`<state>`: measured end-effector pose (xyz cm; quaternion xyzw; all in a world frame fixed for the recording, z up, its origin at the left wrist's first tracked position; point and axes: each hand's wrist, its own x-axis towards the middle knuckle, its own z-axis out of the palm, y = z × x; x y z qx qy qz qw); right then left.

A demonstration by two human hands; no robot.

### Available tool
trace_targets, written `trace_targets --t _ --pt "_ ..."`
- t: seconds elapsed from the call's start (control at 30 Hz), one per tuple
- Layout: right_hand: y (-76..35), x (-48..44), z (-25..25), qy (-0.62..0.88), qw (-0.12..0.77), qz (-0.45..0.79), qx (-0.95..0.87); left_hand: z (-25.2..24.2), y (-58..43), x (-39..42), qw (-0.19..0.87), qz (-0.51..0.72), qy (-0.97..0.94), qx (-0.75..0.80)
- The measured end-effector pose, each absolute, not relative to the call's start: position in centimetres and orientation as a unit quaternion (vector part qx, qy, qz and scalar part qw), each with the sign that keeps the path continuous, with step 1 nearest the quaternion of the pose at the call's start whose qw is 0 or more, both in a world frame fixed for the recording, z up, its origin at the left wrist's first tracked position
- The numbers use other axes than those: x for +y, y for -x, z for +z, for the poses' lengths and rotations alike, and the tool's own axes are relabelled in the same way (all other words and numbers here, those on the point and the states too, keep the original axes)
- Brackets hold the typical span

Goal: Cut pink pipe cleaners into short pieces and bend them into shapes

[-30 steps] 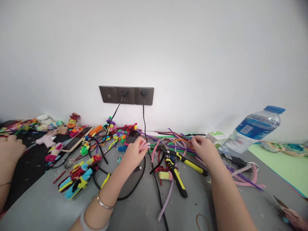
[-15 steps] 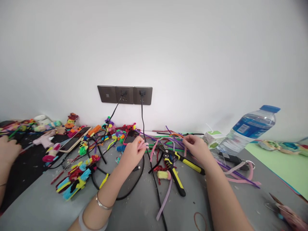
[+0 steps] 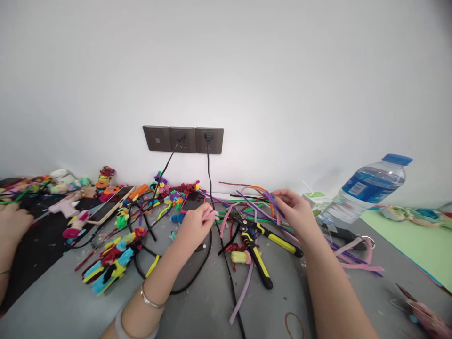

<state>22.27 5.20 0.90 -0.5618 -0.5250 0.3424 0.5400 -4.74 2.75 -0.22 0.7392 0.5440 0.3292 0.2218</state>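
Observation:
My left hand [image 3: 197, 223] is closed around a small bundle of pink pipe cleaner [image 3: 211, 215], held above the middle of the grey table. Off to the right, my right hand [image 3: 294, 209] pinches purple and orange pipe cleaners [image 3: 270, 197] at the back of a loose pile, lifting their ends slightly. Between the hands lie pliers with black and yellow handles [image 3: 259, 261], spread apart. A pale yellow and pink fuzzy piece [image 3: 240, 256] sits by the pliers, and a lilac strip [image 3: 243, 295] runs toward me from it.
A tilted water bottle [image 3: 367, 188] and a drink carton [image 3: 317, 197] stand at the right. Finished pipe-cleaner figures [image 3: 113, 263] and a phone [image 3: 111, 205] lie on the left. Black cables [image 3: 229, 278] cross the table. Another person's hand [image 3: 14, 223] is at the far left.
My right hand has shifted slightly right, and the purple and orange pipe cleaners have moved and risen with it. My left hand has barely moved, still holding the pink piece.

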Motion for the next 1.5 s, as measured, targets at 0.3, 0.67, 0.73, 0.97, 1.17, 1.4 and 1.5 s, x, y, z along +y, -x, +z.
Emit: trace_targets --t 0.3,0.67,0.73,0.97,1.17,1.4,1.5 --pt "-22.7 4.5 2.3 0.381 0.73 0.376 -0.425 -0.1 4.7 2.6 0.221 0.336 -0.737 0.543" --pt "-22.5 4.3 2.1 0.464 0.532 0.518 -0.483 -0.4 4.8 2.8 0.206 0.333 -0.738 0.549" --pt "-22.4 4.3 1.6 0.501 0.447 0.529 -0.52 -0.4 4.8 2.8 0.204 0.335 -0.739 0.547" --pt "-22.0 3.7 1.3 0.441 0.285 0.57 -0.632 -0.1 4.7 2.6 0.217 0.348 -0.733 0.542" --pt "-21.8 3.0 2.4 0.36 0.358 0.604 -0.614 0.0 4.7 2.4 0.253 0.371 -0.725 0.523" --pt "-22.3 3.2 3.4 0.318 0.61 0.537 -0.488 -0.3 4.5 2.5 0.258 0.381 -0.725 0.512" --pt "-22.4 3.6 3.6 0.303 0.681 0.49 -0.452 -0.2 4.4 2.5 0.279 0.392 -0.702 0.524"
